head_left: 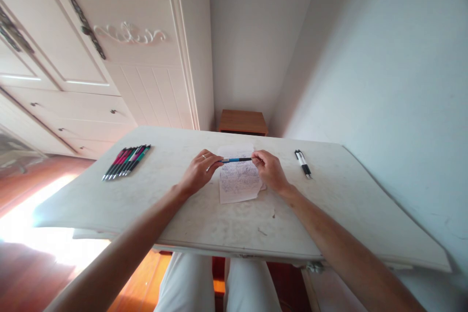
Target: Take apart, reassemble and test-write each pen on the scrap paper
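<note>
At the far left stands a pale wardrobe [146, 73] with dark metal handles, small drawer knobs and a raised scroll ornament, and on the near left bright sunlight falls across the reddish wooden floor [22, 273]. On the left part of the white table [175, 224], a row of pens [126, 162] lies slanted, side by side, some with pink or red barrels and others green or dark, their silvery tips toward the near left. To the right of the row, the left hand [202, 167], with a ring on one finger, pinches the left end of a blue and black pen [237, 160]. This pen is held roughly level over the far part of a scribbled paper [238, 183], which lies around the middle of the table. Beyond the table's far edge is a brown wooden cabinet [243, 119], and below the near edge show the person's legs in light trousers [190, 282]. The right hand [270, 169] grips the pen's dark right end between its fingertips. Farther right, apart from that hand, black-and-white pens [302, 163] lie close together, tips toward the near right. A pale wall [395, 68] rises along the table's right side.
</note>
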Demonstrator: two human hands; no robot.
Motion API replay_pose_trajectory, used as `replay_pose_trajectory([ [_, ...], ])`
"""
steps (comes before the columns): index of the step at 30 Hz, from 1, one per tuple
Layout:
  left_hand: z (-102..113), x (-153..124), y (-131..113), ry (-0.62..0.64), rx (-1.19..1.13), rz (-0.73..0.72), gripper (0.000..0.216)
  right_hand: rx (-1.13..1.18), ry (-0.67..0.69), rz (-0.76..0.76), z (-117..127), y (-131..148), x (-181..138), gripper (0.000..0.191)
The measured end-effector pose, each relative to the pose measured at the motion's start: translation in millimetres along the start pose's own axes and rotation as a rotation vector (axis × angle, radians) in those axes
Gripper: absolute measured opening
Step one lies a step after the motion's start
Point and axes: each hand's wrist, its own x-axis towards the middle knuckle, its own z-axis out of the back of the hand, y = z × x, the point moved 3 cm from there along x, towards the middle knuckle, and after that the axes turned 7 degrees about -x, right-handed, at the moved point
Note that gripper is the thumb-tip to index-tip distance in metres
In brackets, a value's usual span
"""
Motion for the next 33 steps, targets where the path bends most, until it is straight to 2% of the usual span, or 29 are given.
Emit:
replay_pose_trajectory([
  [6, 3.3, 1.3, 3.4, -0.052, -0.011, 0.121, 0.013, 0.193, -0.027, 0.008, 1.5, 2.8, 1.6, 0.014],
  [10, 4.3, 0.5, 9.1, -0.073, -0.023, 0.181, 0.01, 0.199, -0.035, 0.125, -0.9, 6.4, 1.3, 0.037],
  [12, 4.1, 0.4, 10.1, -0.067, -0.025, 0.185, 0.009, 0.162, -0.05, 0.159, -2.0, 6.0, 0.8, 0.042],
  [18, 2.8, 2.8, 5.7, -0.029, -0.054, 0.17, 0.009, 0.126, -0.019, 0.21, -2.6, 4.9, 0.8, 0.028],
  [21, 3.0, 3.8, 4.3, -0.069, -0.109, 0.201, 0.011, 0.103, -0.018, 0.22, -0.8, 7.0, 1.2, 0.019],
  [24, 3.1, 4.3, 6.4, -0.159, -0.239, 0.361, 0.023, 0.092, -0.035, 0.199, 1.1, 8.3, 1.6, 0.017],
  [28, -1.4, 5.1, 7.3, -0.229, -0.617, 0.614, 0.037, 0.107, -0.015, 0.191, 1.2, 12.5, 1.3, 0.015],
  [33, -4.1, 9.5, 1.2, -0.284, -0.919, 0.69, 0.033, 0.234, 0.134, 0.175, -4.2, 27.8, -1.3, 0.02],
])
